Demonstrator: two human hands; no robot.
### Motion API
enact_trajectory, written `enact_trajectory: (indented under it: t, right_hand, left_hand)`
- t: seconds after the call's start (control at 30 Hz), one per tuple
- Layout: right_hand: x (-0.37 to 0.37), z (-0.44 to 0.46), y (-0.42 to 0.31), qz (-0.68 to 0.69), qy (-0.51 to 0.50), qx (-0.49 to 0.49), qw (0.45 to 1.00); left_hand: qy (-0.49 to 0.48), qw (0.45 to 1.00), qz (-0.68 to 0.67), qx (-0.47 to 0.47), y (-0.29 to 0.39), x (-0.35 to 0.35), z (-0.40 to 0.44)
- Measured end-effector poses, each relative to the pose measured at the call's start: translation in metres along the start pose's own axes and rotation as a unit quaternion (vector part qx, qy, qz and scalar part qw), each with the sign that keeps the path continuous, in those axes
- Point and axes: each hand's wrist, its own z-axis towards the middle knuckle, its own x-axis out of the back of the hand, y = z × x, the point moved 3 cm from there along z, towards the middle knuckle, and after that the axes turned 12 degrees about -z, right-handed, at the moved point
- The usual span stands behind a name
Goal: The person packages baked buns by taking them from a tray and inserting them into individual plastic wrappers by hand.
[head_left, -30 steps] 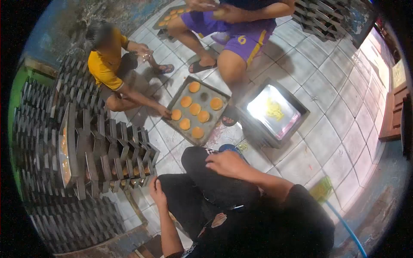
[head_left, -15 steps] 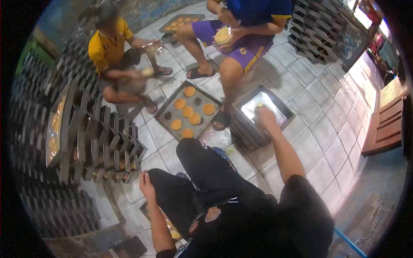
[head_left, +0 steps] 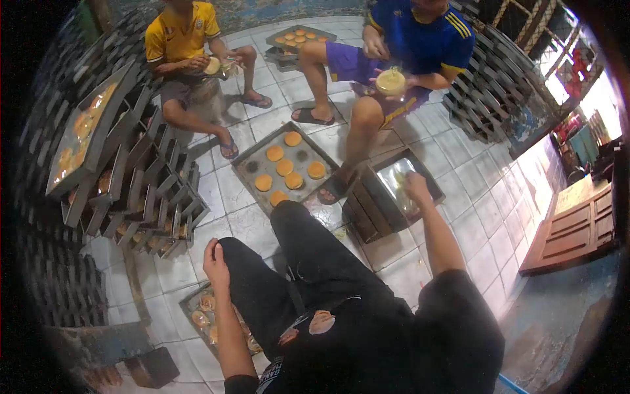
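Observation:
My right hand [head_left: 418, 188] reaches over the tray of clear plastic [head_left: 396, 176] on top of a tray stack; its fingers look bent, and what they touch is too small to tell. My left hand [head_left: 215, 261] rests by my left knee with its fingers loosely curled, and no object shows in it. Round buns [head_left: 285, 167] lie on a dark baking tray [head_left: 246, 164] on the floor beyond my knees. Beside my left forearm is another tray [head_left: 190, 303] with wrapped buns [head_left: 207, 303].
Two people sit opposite, one in a yellow shirt [head_left: 180, 33], one in a blue shirt [head_left: 426, 39], each holding a bun. Tall stacks of trays [head_left: 131, 177] stand at the left. A farther bun tray [head_left: 279, 38] and a wooden panel [head_left: 571, 230] are also there.
My right hand has moved from my knee to the plastic on the tray stack. The yellow-shirted person has lifted a bun off the floor tray. The camera view has shifted.

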Motion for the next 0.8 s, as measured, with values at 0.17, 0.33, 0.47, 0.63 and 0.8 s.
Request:
enact_trajectory:
  t: [0.17, 0.33, 0.47, 0.63, 0.8]
  right_hand:
    - [0.106, -0.021, -0.011, 0.377, -0.108, -0.192, 0.9]
    - [0.181, -0.049, -0.112, 0.756, -0.155, -0.051, 0.634]
    - [0.182, -0.074, -0.218, 0.717, -0.273, 0.057, 0.639]
    - [0.189, -0.163, -0.371, 0.46, -0.248, 0.379, 0.764]
    - [0.192, -0.164, -0.379, 0.411, -0.074, 0.324, 0.849]
  left_hand:
    - [0.024, 0.999, 0.011, -0.027, 0.02, -0.004, -0.005]
    - [0.001, 0.995, -0.043, -0.091, 0.099, -0.047, -0.032]
    - [-0.209, 0.93, -0.298, 0.046, 0.187, -0.107, -0.067]
    - [-0.154, 0.841, -0.468, 0.225, 0.176, -0.128, -0.093]
    - [-0.043, 0.774, -0.583, 0.244, 0.165, -0.065, -0.1]
